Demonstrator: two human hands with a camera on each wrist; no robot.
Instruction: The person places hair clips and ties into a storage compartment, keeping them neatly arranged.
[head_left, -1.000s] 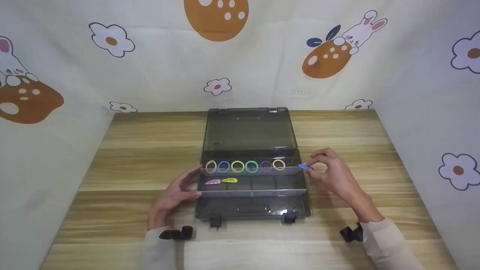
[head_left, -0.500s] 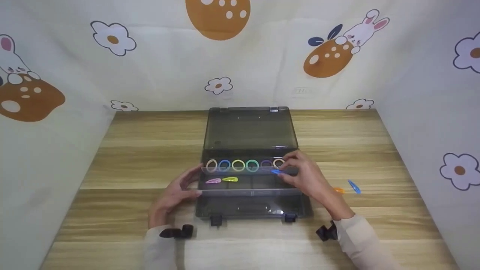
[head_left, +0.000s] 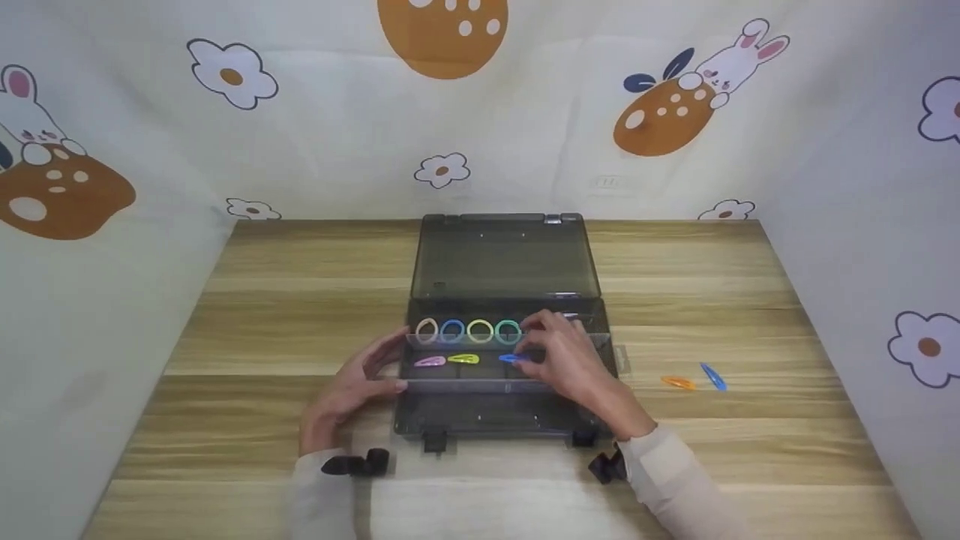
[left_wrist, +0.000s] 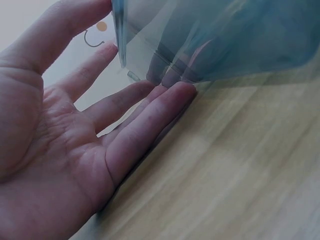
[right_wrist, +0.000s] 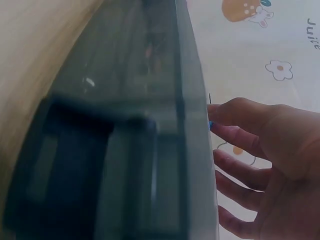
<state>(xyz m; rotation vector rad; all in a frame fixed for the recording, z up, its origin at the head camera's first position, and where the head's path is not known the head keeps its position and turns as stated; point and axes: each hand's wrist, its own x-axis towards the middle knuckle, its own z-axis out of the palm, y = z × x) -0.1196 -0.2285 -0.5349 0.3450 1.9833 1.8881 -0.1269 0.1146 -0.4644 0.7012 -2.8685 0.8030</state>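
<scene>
A smoky grey plastic case (head_left: 506, 259) lies with its lid back on the table. My left hand (head_left: 360, 386) rests against its left side, and straight fingers (left_wrist: 142, 130) touch the wall in the left wrist view. Over the middle row, thumb and fingertips of my right hand (head_left: 574, 364) pinch a blue hair clip (head_left: 511, 358). In the right wrist view only a sliver of that clip (right_wrist: 211, 125) shows behind the case wall (right_wrist: 145, 65). A pink hair clip (head_left: 430, 361) and a yellow-green hair clip (head_left: 464, 359) lie in the row's left compartments.
Ring-shaped hair ties, among them a blue one (head_left: 442, 331) and a green one (head_left: 498, 331), stand in the back row; my right hand hides others. An orange hair clip (head_left: 679, 383) and another blue hair clip (head_left: 714, 376) lie on the table (head_left: 750, 450) to the right.
My right hand has carried the blue hair clip left from beside the case to over its middle row, uncovering the two clips on the table. The left hand keeps its place.
</scene>
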